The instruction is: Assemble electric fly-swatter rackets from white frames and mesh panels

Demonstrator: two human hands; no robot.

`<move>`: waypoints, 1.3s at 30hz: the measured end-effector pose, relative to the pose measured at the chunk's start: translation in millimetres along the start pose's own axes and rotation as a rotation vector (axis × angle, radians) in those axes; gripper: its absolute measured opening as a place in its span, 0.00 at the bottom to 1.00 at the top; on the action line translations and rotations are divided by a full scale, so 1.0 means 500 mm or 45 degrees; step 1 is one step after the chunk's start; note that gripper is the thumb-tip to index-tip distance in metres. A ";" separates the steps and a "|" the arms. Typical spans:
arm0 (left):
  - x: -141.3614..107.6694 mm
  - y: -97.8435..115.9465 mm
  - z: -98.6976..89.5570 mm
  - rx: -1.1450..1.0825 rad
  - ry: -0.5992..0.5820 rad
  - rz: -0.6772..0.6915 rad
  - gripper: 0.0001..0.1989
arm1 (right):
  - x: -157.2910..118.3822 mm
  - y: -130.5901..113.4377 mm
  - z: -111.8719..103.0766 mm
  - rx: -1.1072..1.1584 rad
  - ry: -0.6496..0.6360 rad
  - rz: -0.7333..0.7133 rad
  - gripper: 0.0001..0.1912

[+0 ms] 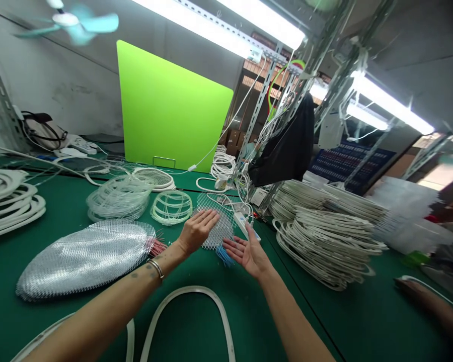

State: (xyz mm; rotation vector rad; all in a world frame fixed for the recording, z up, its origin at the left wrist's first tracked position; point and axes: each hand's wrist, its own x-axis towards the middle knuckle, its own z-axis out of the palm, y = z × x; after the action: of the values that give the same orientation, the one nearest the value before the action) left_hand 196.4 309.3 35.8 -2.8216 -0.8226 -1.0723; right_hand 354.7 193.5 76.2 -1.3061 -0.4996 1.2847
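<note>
My left hand [198, 231] is stretched out flat, fingers together, over a small stack of diamond-mesh netting pieces [221, 229]. Facing it, my right hand [249, 255] has its palm turned up and its fingers apart, and it holds nothing. Blue strands [225, 256] lie just left of the right fingertips, by the netting's near edge. Left of my left wrist is a long oval pile of silvery mesh sheets [86, 256], with red strands [158, 247] at its right end. A curved white frame [191, 290] lies on the green table between my forearms.
A tall stack of white looped frames [324, 246] stands at right. Clear plastic loops [117, 198] and coiled white frames [15, 206] are at left. Behind the netting lies a power strip [241, 221]. A lime-green board [173, 105] stands at the back. Someone's blurred arm [430, 301] shows at far right.
</note>
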 end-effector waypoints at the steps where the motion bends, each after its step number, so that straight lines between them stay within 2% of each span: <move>1: -0.011 0.008 -0.021 0.000 0.020 0.056 0.23 | -0.022 0.004 0.005 0.069 -0.062 -0.006 0.30; 3: -0.048 0.035 -0.063 0.036 0.076 0.202 0.23 | -0.067 0.021 0.019 0.196 -0.147 -0.061 0.27; 6: -0.126 0.085 -0.123 0.145 0.152 0.399 0.24 | -0.131 0.064 0.042 0.374 -0.172 -0.116 0.22; 11: -0.262 0.130 -0.193 0.128 0.048 0.415 0.28 | -0.236 0.155 0.057 0.492 -0.195 0.124 0.24; 14: -0.334 0.154 -0.222 0.083 -0.035 0.458 0.30 | -0.306 0.205 0.053 0.497 -0.189 0.214 0.32; 16: -0.378 0.181 -0.243 0.033 -0.129 0.403 0.32 | -0.351 0.232 0.042 0.471 -0.174 0.258 0.37; 20: -0.456 0.242 -0.282 -0.092 -0.255 -0.014 0.30 | -0.417 0.272 0.000 0.429 -0.028 0.344 0.38; 22: -0.486 0.262 -0.285 -0.115 -0.383 -0.116 0.29 | -0.435 0.287 -0.018 0.417 0.051 0.350 0.41; 25: -0.516 0.277 -0.265 -0.115 -0.585 -0.083 0.34 | -0.447 0.302 -0.026 0.387 0.120 0.333 0.46; 28: -0.532 0.286 -0.235 -0.064 -0.571 -0.127 0.36 | -0.451 0.306 -0.017 0.310 0.125 0.339 0.47; 31: -0.538 0.294 -0.224 -0.016 -0.534 -0.160 0.34 | -0.452 0.303 -0.002 0.261 0.103 0.339 0.46; 35: -0.536 0.298 -0.249 0.037 -0.486 -0.143 0.32 | -0.448 0.299 0.013 0.252 0.064 0.356 0.47; 39: -0.522 0.284 -0.288 -0.020 -0.382 -0.189 0.21 | -0.445 0.299 0.019 0.239 0.122 0.401 0.48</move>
State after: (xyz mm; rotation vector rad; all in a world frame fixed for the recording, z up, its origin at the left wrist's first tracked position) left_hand 12.2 36.5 7.6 -3.0206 -1.0634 -0.6747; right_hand 219.1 -32.7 27.8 -1.3137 -0.1030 1.4800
